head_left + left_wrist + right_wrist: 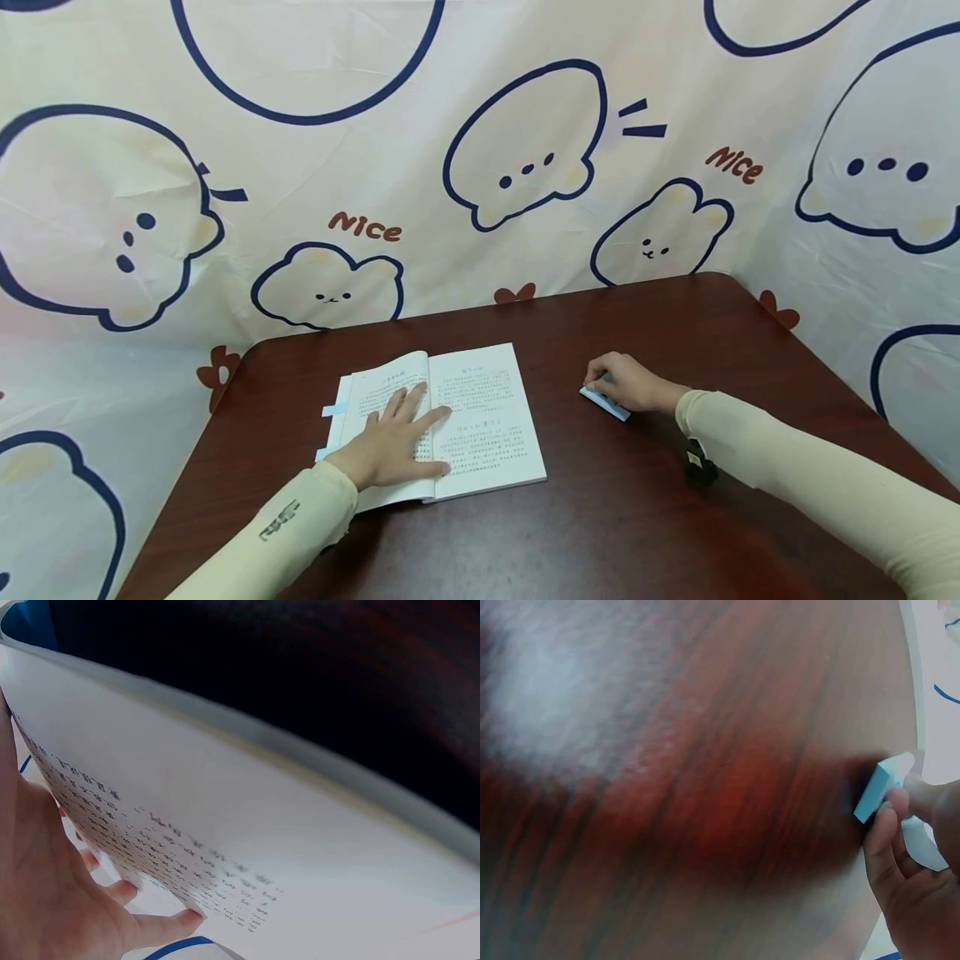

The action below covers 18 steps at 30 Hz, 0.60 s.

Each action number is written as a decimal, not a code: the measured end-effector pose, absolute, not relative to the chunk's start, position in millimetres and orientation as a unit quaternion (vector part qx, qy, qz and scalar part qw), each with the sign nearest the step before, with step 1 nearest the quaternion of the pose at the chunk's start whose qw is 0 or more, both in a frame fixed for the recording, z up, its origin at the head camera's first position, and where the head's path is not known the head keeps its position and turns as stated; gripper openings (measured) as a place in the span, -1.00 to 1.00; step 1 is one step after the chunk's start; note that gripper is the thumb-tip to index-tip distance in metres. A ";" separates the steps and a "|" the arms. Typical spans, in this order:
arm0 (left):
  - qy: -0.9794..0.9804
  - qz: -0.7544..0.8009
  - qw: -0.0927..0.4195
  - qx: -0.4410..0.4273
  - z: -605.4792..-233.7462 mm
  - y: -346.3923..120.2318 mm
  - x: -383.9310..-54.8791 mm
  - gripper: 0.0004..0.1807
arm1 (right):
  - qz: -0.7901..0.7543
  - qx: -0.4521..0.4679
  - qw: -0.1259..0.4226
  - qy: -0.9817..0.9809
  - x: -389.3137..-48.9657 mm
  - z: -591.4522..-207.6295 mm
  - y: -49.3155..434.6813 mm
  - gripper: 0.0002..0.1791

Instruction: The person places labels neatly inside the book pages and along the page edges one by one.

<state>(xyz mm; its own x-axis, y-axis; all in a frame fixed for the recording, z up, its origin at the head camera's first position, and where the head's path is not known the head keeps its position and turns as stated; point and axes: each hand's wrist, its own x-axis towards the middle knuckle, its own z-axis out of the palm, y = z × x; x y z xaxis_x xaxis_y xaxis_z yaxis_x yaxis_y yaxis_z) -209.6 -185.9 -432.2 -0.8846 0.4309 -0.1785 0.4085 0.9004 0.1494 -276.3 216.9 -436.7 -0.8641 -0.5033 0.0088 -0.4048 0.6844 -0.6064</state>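
An open book (480, 417) lies on the table with printed text on both pages. My left hand (393, 442) rests across its left page and the middle fold, fingers spread. The left wrist view shows that hand (67, 892) beside the curved page (225, 795). To the right of the book, my right hand (626, 383) pinches a light-blue sticky note pad (604, 403) low over the table; whether it touches the wood is unclear. In the right wrist view the pad (881, 787) shows as a thick block between thumb and fingers.
Light-blue tabs (334, 410) stick out from the book's left edge. The dark brown table (525, 542) has a rounded far edge, and a patterned cloth (510, 267) hangs behind it and along both sides.
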 end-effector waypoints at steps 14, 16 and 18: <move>0.969 0.049 0.104 0.217 -431.1 -186.4 -207.9 0.00 | -0.294 -0.220 0.095 0.925 -273.9 -435.4 212.2 -0.74; 0.969 0.049 0.104 0.218 -431.0 -186.5 -207.7 -0.01 | -0.312 -0.209 0.107 0.921 -275.3 -432.9 213.0 -0.74; 0.969 0.049 0.104 0.217 -431.4 -186.7 -208.1 -0.01 | -0.325 -0.198 0.112 0.918 -276.6 -431.7 213.7 -0.77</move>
<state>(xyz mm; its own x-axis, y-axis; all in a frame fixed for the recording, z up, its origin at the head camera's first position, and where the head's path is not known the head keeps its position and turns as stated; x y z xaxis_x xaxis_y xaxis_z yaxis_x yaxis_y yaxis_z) -208.1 -186.7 -431.4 -0.8841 0.4314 -0.1795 0.4109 0.9007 0.1408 -276.6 213.7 -431.7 -0.8964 -0.4366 -0.0771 -0.2908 0.7103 -0.6410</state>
